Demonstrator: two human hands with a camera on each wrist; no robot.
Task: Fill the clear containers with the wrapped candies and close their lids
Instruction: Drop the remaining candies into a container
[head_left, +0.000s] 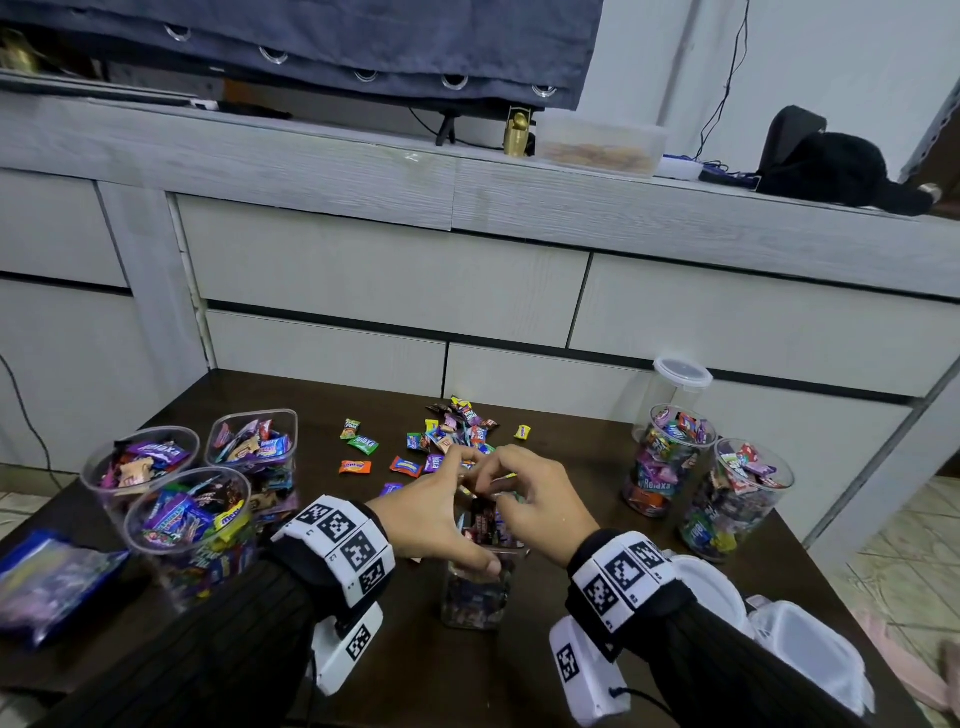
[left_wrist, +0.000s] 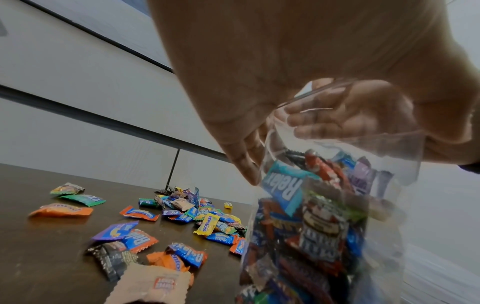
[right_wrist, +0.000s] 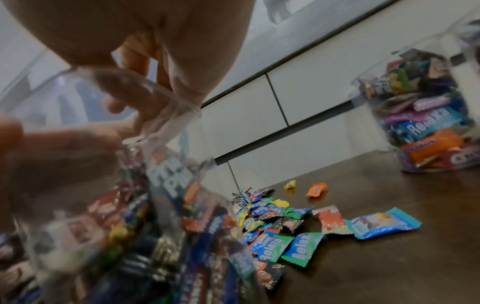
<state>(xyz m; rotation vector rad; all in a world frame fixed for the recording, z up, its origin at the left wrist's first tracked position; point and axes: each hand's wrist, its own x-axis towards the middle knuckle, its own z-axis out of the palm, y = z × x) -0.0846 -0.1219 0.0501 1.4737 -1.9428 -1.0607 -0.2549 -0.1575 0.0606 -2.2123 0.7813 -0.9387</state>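
A tall clear container (head_left: 475, 597), nearly full of wrapped candies, stands in the middle of the dark table (head_left: 597, 519). My left hand (head_left: 431, 512) grips its rim, thumb on the near side and fingers on the far side. My right hand (head_left: 530, 499) hovers over the opening with curled fingers, and bits of wrapper show between them. The left wrist view shows the container (left_wrist: 324, 226) under my palm. In the right wrist view it (right_wrist: 155, 226) fills the left side. Loose candies (head_left: 457, 431) (left_wrist: 207, 218) (right_wrist: 272, 224) lie just behind it.
Three open containers full of candies (head_left: 189, 525) stand at the left, beside a blue candy bag (head_left: 47, 582). Two filled round jars (head_left: 670, 462) (right_wrist: 420, 115) stand at the right, a lidded empty jar (head_left: 675, 384) behind them. White lids (head_left: 800, 644) lie near right. Grey drawers (head_left: 389, 280) back the table.
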